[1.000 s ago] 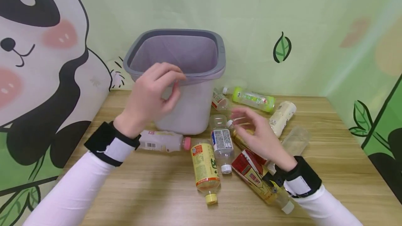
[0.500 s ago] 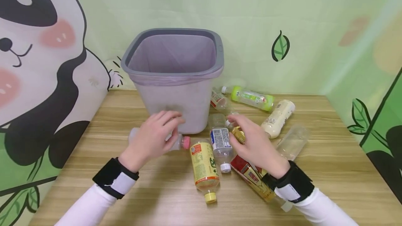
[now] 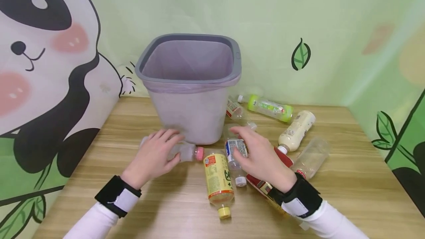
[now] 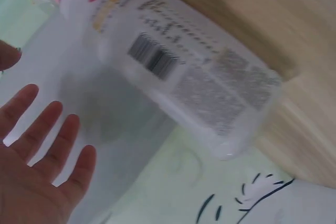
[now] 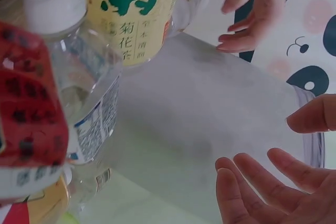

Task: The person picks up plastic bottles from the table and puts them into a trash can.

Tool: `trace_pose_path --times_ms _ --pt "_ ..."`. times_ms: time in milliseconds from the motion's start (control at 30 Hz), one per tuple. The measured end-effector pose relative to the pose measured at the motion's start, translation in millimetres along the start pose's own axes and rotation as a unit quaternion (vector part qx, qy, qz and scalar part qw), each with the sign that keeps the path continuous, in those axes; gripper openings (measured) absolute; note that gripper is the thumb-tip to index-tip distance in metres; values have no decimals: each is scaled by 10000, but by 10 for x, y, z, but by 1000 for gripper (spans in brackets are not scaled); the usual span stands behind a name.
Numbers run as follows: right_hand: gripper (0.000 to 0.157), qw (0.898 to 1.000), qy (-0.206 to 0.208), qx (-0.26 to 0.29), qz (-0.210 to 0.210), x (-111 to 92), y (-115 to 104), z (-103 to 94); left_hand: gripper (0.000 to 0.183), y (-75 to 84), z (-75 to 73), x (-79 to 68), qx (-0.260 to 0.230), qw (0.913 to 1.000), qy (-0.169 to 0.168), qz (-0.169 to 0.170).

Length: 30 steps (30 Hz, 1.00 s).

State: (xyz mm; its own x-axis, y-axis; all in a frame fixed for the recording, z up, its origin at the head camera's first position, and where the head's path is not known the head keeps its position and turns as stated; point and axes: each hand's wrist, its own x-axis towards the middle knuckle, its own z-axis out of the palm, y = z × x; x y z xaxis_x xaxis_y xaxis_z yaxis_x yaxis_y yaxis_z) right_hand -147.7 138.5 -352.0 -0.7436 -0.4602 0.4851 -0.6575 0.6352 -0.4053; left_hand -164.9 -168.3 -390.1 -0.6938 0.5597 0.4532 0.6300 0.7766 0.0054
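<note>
In my head view, the pink-capped bottle (image 3: 187,152) lies on its side on the worktop (image 3: 172,213), just in front of the bin (image 3: 192,113), towards the left edge. My left hand (image 3: 156,154) covers part of it. My right hand (image 3: 260,156) hangs over the clear white-capped bottle (image 3: 236,148), beside the yellow-labelled bottle (image 3: 217,180).

Left wrist: the fingers are spread wide, apart from the pink-capped bottle. I judge it light, smooth and liable to roll; I'd wrap the middle of its body.

Right wrist: thumb and fingers stand well apart, gripping nothing. The clear white-capped bottle looks thin-walled and easily dented, so I'd squeeze gently around its label.
</note>
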Motion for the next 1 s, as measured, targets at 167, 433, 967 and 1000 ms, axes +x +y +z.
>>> trace_pose_path --times_ms 167,433,967,1000 --pt "42 10000 -4 -11 93 48 -51 44 50 -74 37 -77 17 9993 -263 -279" --pt "42 9998 -118 73 173 126 -150 94 56 -188 104 -173 2 9977 -453 -510" --pt "42 9961 -431 451 626 204 -196 204 64 -307 235 -209 -13 9959 -755 -501" --pt "41 9954 -471 511 663 215 -196 208 64 -316 243 -206 -21 9958 -767 -494"
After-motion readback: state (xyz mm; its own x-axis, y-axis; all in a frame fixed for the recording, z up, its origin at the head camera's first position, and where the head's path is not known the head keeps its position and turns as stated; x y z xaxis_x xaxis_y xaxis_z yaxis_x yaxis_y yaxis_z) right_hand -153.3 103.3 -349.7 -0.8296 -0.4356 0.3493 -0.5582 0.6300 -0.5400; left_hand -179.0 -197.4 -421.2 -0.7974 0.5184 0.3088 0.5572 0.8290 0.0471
